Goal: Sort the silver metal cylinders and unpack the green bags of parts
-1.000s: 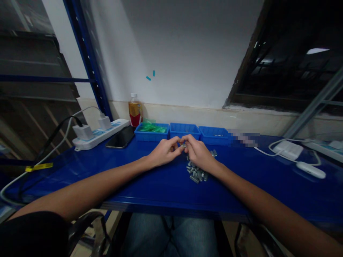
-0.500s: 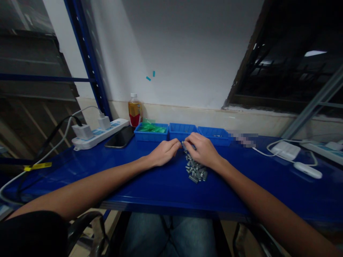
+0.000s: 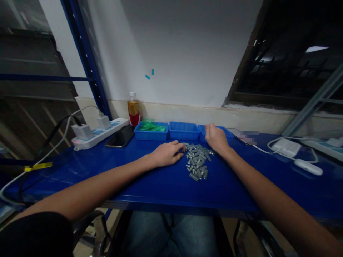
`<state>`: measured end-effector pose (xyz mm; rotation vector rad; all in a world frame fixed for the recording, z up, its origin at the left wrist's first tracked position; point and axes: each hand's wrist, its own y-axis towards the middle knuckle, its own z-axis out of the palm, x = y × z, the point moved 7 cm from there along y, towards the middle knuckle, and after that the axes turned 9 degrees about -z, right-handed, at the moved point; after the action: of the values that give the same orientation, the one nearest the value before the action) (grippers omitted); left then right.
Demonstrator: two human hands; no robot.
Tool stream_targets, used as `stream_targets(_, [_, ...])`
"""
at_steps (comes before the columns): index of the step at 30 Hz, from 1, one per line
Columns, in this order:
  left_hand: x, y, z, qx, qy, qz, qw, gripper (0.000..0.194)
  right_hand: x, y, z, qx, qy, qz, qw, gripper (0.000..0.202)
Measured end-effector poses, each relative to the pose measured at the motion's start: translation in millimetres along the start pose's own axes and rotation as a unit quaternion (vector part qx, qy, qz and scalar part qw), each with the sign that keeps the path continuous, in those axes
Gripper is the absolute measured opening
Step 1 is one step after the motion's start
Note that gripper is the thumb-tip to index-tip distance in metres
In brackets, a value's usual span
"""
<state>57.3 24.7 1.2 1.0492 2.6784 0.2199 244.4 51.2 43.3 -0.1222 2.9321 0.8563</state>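
A pile of small grey metal parts (image 3: 197,160) lies on the blue table (image 3: 160,185). My left hand (image 3: 169,153) rests at the pile's left edge, its fingers slightly apart and touching the nearest parts. Over the front of the right blue bin (image 3: 227,135) is my right hand (image 3: 215,137), fingers closed together; whatever they may hold is too small to make out. The middle blue bin (image 3: 183,135) stands beside it, and the left blue bin (image 3: 151,135) holds green pieces (image 3: 151,127).
Left of the bins are a bottle (image 3: 134,110), a black phone (image 3: 119,137) and a power strip (image 3: 103,134) with plugs. To the right lie a flat device (image 3: 239,136), a white charger (image 3: 287,147), a white case (image 3: 308,166) and cables.
My right hand has moved from the pile, up and to the right, to the right bin, uncovering more metal parts. My left hand has shifted slightly right, with its fingers a little more spread.
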Motion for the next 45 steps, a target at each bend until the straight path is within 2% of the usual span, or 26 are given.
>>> stream_targets(4, [6,2,-2.4,-0.012,-0.029,-0.007,0.999,0.028,44,-8,6,0.040,0.026,-0.096,0.994,0.031])
stream_targets(7, [8,4,-2.5,-0.006,-0.029,0.010,1.000,0.023,61,-14,8,0.052,0.022,-0.132,0.990,0.029])
stream_targets(12, [8,5,-3.7,-0.010,-0.026,0.026,0.999,0.014,71,-17,6,0.040,0.024,-0.149,0.988,0.030])
stream_targets(17, [13,4,-4.7,-0.007,-0.105,-0.015,0.994,0.016,72,-21,-2,0.009,0.114,-0.174,0.978,0.028])
stream_targets(21, [26,6,-6.0,-0.011,-0.248,-0.074,0.966,0.024,79,-29,-11,0.008,0.211,-0.248,0.946,0.025])
stream_targets(24, [31,8,-4.0,0.003,-0.334,-0.084,0.939,0.027,86,-34,-17,0.003,0.219,-0.294,0.930,0.023])
stream_targets(27, [30,8,-1.8,0.024,-0.368,-0.077,0.926,0.027,92,-37,-21,-0.007,0.206,-0.319,0.925,0.014])
stream_targets(36, [25,6,-3.4,0.036,-0.325,-0.045,0.944,0.030,100,-39,-17,0.029,0.153,-0.296,0.942,0.012])
stream_targets(39, [18,0,-8.0,0.004,-0.245,-0.017,0.969,0.031,102,-39,-15,0.040,0.135,-0.293,0.946,0.017])
stream_targets(42, [8,-5,-12.2,-0.019,-0.154,0.013,0.988,0.024,103,-39,-15,0.045,0.133,-0.297,0.945,0.021])
stream_targets(45, [6,-6,-15.7,-0.032,-0.117,-0.003,0.993,0.021,101,-39,-18,0.025,0.158,-0.295,0.942,0.018])
